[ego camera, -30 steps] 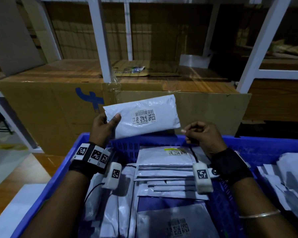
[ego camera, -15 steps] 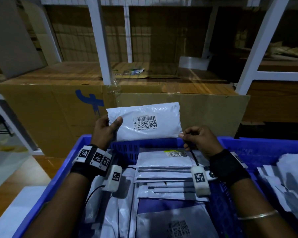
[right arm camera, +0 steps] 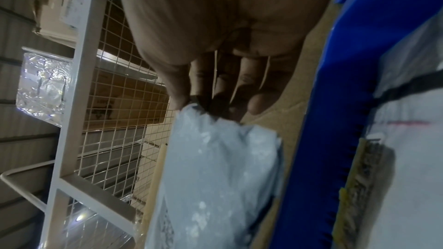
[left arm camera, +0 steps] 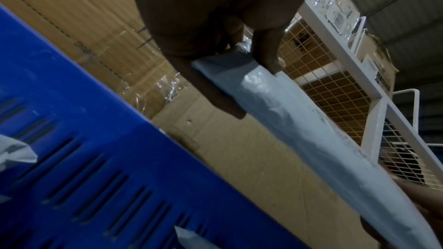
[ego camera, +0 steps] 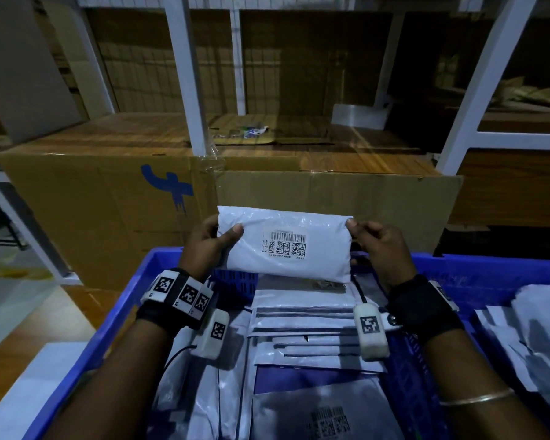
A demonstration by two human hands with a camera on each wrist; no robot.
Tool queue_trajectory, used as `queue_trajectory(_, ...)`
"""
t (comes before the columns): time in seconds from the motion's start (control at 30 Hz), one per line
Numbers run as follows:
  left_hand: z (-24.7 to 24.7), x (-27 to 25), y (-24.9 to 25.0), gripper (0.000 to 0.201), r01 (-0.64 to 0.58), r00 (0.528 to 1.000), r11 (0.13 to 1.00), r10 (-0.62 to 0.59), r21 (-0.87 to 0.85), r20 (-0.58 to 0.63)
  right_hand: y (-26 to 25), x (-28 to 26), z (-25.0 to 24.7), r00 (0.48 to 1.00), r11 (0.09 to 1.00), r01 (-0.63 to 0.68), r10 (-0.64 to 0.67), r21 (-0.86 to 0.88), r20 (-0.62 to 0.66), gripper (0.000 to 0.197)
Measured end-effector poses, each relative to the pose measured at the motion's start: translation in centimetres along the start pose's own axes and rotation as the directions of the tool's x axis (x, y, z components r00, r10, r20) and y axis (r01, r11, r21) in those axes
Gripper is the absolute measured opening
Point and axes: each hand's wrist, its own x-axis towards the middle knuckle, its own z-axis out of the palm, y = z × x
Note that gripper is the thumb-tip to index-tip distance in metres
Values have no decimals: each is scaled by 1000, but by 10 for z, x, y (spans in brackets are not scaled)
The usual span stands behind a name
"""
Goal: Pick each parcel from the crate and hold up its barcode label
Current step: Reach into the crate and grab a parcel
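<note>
White poly parcel (ego camera: 286, 246) raised above far rim of blue crate (ego camera: 477, 271), barcode label (ego camera: 284, 246) facing the head camera. Left hand (ego camera: 208, 246) at 9 o'clock edge, thumb curled across front face, fingers behind. Right hand (ego camera: 383, 249) at 3 o'clock, pinching upper corner between thumb and fingers. Stacked poly mailers (ego camera: 302, 325) lying flat inside crate below, toward 6 o'clock. Large cardboard carton (ego camera: 92, 211) at 12 o'clock behind crate, white rack post (ego camera: 185, 74) above.
</note>
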Motion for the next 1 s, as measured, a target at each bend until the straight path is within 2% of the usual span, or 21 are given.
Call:
queue_trajectory(0.13,2,-2,2,13,0,1000,1000,0,15,26,4,4,-5,999,998,37,-39,-59,-22,21)
queue_trajectory(0.3,3,-2,1,12,1,1000,1000,-2,29,25,2,3,-3,998,999,50,-51,-21,-31,18)
queue_trajectory(0.5,8,-6,2,21,38,999,998,-36,-52,40,7,6,-8,996,995,70,-73,-66,-40,15)
queue_trajectory(0.73,14,-7,6,17,74,997,990,-71,-122,28,11,6,-9,999,998,45,-46,-38,-28,10)
queue_trajectory(0.87,11,-4,6,14,87,996,988,-83,-126,39,7,4,-10,997,992,67,-64,-110,31,16)
queue_trajectory(1.0,17,-8,5,13,108,992,983,-97,-149,76,-6,7,-11,978,936,148,-92,-319,185,25)
